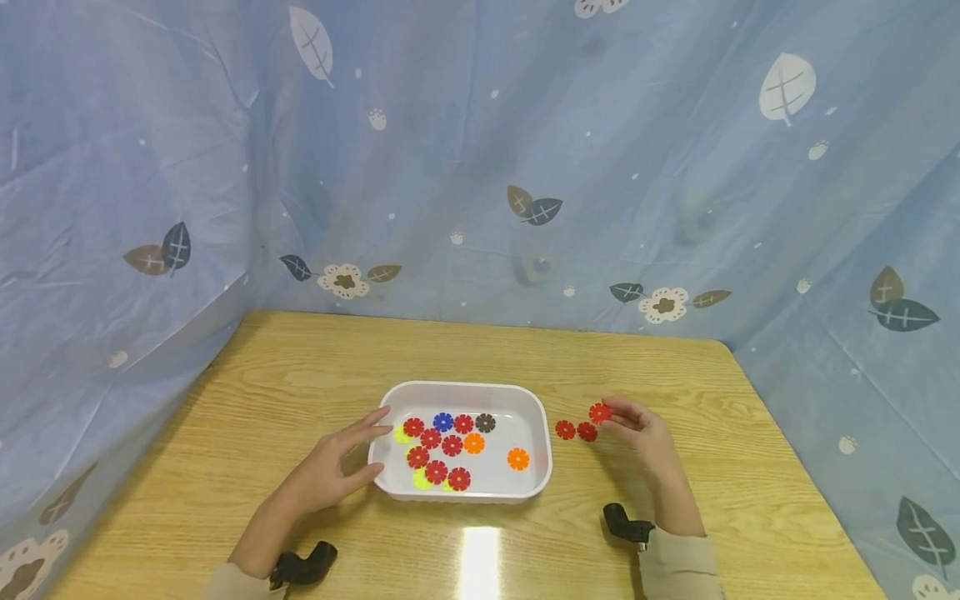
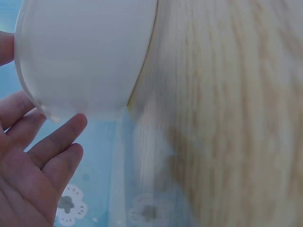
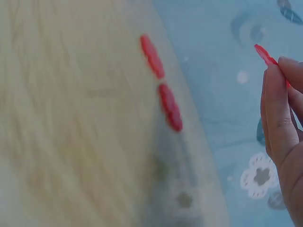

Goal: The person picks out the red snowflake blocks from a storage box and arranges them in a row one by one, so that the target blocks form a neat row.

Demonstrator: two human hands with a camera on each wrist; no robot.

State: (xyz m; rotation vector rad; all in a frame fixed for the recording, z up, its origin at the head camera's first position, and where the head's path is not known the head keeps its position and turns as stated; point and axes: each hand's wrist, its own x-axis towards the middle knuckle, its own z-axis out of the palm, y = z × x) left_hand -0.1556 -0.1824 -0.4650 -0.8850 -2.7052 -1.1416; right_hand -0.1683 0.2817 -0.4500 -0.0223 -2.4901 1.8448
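A white plastic tray [image 1: 536, 483] holds red, yellow, orange, blue and brown notched plastic discs. My left hand [image 1: 330, 467] is at its left end, fingers spread and fairly straight, fingertips right at the rim. In the left wrist view the left hand [image 2: 33, 156] shows beside the tray's white wall [image 2: 90, 56]. To the right of the tray, my right hand [image 1: 641, 433] pinches a red notched disc [image 1: 599, 413] between thumb and fingers, raised above the table in the right wrist view. Beside that hand, a red disc [image 1: 565, 430] and another red disc [image 1: 587, 432] lie side by side on the table.
The wooden table [image 1: 337, 350] carries the tray near its middle. Blue patterned cloth [image 1: 450, 167] hangs behind it and along both sides. Black wrist mounts, one at the left wrist [image 1: 303, 565] and one at the right [image 1: 627, 525], stick out over the table.
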